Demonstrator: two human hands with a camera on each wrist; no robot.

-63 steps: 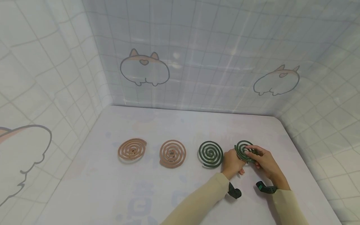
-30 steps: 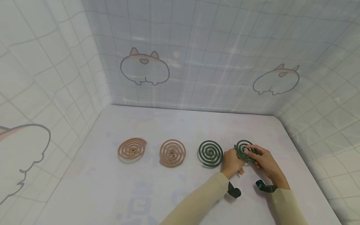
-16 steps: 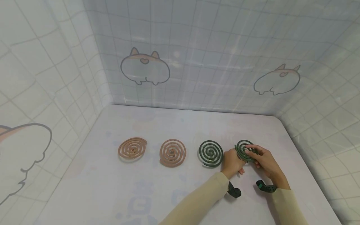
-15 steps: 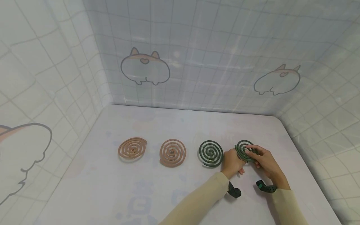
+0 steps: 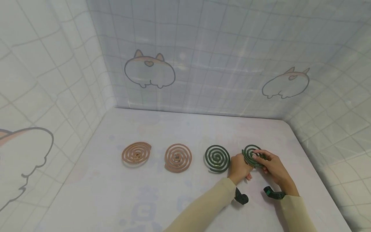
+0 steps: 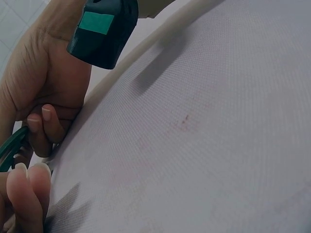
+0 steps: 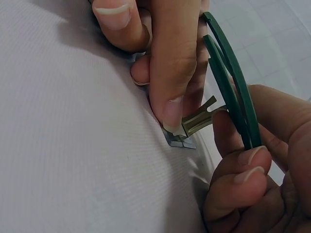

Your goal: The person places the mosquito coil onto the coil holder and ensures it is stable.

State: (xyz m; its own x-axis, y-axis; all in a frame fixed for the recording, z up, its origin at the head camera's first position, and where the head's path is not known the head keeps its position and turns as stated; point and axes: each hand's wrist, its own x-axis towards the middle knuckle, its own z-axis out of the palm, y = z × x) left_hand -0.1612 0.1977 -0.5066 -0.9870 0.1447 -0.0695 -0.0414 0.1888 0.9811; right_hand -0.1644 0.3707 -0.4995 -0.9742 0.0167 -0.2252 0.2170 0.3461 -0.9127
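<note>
My right hand [image 5: 275, 169] holds a green mosquito coil [image 5: 247, 158], thumb on top and fingers beneath, at the right of the table. In the right wrist view the coil [image 7: 237, 92] stands edge-on and tilted. A small metal coil stand [image 7: 198, 120] with a flat base reaches up to the coil's underside; whether it is fastened there is hidden. My left hand [image 5: 240, 169] is under the coil's near-left side and grips the stand low down, its thumb on the base. The left wrist view shows fingertips of both hands and only a sliver of coil [image 6: 12, 145].
Left of my hands lies another green coil [image 5: 216, 157]. Further left, two brown coils, one round [image 5: 177, 169] and one tilted [image 5: 136, 149], show bits of metal at their centres. A white tabletop [image 5: 116, 193] bears them; a grid-patterned curtain [image 5: 197, 58] rises behind and at both sides.
</note>
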